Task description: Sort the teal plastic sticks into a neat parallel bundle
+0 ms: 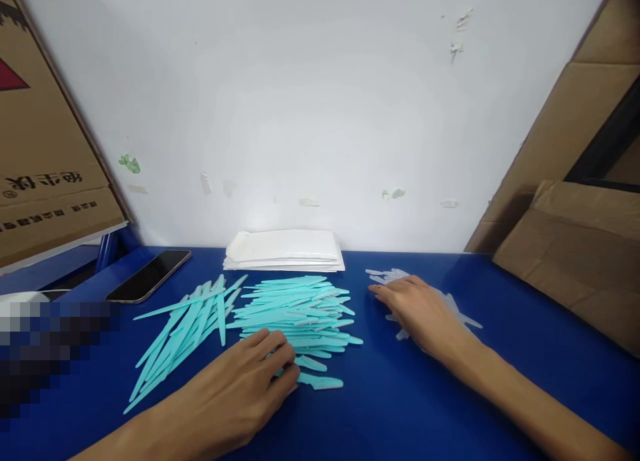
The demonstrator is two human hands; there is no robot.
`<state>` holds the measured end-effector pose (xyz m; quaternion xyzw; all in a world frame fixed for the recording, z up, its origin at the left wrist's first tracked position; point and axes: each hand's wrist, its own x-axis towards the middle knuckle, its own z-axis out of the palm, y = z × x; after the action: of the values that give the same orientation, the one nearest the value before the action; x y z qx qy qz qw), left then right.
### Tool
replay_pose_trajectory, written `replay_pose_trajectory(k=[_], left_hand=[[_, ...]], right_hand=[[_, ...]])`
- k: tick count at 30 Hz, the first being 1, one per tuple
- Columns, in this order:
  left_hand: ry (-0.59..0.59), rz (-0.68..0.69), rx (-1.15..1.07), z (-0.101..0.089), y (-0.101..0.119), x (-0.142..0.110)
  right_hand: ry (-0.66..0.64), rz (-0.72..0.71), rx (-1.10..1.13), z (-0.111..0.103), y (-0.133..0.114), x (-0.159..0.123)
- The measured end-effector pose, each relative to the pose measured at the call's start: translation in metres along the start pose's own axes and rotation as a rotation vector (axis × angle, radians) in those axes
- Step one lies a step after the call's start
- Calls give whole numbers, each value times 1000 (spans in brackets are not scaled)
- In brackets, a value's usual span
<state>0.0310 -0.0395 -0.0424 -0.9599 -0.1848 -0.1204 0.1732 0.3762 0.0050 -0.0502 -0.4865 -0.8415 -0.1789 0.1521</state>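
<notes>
Both hands are laid on a blue table [500,314]. By the left hand [240,391], one teal plastic piece [320,382] is pinched at its near end between thumb and curled fingers, at the near edge of a heap of teal pieces [295,311] stacked crosswise. A second, looser heap of longer teal pieces [185,331] is fanned out just to the left of that heap. The right hand [425,314] is spread open, palm down, on a small pile of clear plastic pieces [393,274], with nothing gripped. Behind the teal heap, a flat stack of white pouches [285,249] is set against the wall; whether anything is held inside them cannot be told. A dark phone [150,275] is lying face up at the far left. Cardboard boxes [570,247] are propped at the right, their contents unseen.
</notes>
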Motion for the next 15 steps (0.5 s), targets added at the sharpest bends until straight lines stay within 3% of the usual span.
replay_pose_trajectory(k=[3,7,15], left_hand=[[-6,-2,23,2,-1,0],[15,-82,-110,0,2,3],[164,-314,-237,-1,-6,5]], right_hand=[[-19,-45,-48,-3,-4,0],[29,7,-94,-7,-5,-4],[248,-107,344,-19,-35,-4]])
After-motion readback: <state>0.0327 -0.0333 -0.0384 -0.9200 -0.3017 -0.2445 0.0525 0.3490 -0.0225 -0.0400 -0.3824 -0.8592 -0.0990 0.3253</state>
